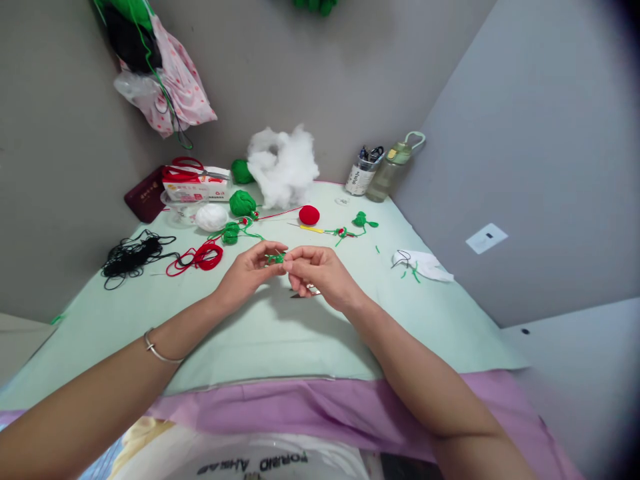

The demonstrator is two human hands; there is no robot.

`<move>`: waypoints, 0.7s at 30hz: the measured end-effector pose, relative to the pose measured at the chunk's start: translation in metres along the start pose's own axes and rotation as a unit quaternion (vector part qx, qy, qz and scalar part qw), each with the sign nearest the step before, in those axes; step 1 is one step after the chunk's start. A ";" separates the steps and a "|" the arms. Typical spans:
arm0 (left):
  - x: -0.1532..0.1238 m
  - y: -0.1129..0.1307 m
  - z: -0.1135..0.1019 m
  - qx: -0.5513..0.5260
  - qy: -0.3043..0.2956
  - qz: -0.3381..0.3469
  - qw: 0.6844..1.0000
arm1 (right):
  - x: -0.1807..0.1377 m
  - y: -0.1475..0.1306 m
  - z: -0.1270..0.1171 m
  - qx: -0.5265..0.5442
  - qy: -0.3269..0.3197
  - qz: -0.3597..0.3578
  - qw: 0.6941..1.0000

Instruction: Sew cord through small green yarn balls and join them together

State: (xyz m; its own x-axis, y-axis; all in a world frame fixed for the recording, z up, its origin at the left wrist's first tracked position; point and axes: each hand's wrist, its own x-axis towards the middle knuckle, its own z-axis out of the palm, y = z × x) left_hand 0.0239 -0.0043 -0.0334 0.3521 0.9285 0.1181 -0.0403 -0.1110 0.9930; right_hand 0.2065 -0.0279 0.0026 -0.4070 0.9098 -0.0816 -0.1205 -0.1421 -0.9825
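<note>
My left hand is closed on a small green crocheted yarn piece, held between thumb and fingers above the table. My right hand meets it from the right, its thumb and forefinger pinched at the edge of the same piece. Fingers cover much of the piece, so its shape is hard to make out. Below the right hand's curled fingers shows a dark pointed tip with a shiny part; whether that hand holds it or it lies on the cloth I cannot tell.
Beyond the hands lie a red yarn ball, a yellow-handled crochet hook, green yarn balls and white stuffing. Black yarn and red yarn are loose at left. Red-handled scissors rest on a box; a bottle stands back right.
</note>
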 end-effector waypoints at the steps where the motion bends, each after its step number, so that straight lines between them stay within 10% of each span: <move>1: 0.000 0.000 0.001 0.001 -0.012 -0.001 1.000 | -0.001 -0.001 0.000 -0.005 -0.004 -0.009 1.000; 9: -0.002 0.002 0.000 -0.001 0.011 -0.001 1.000 | 0.004 -0.005 -0.014 -0.006 0.116 -0.039 0.992; 21: -0.002 0.003 0.001 -0.001 -0.024 0.006 1.000 | 0.005 0.005 -0.004 -0.094 0.038 -0.002 0.995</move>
State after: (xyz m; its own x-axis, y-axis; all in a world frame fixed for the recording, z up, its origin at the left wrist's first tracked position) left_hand 0.0245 -0.0066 -0.0304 0.3964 0.9087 0.1306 -0.0470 -0.1220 0.9914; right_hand 0.2076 -0.0224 -0.0029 -0.3358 0.9382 -0.0831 0.0527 -0.0694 -0.9962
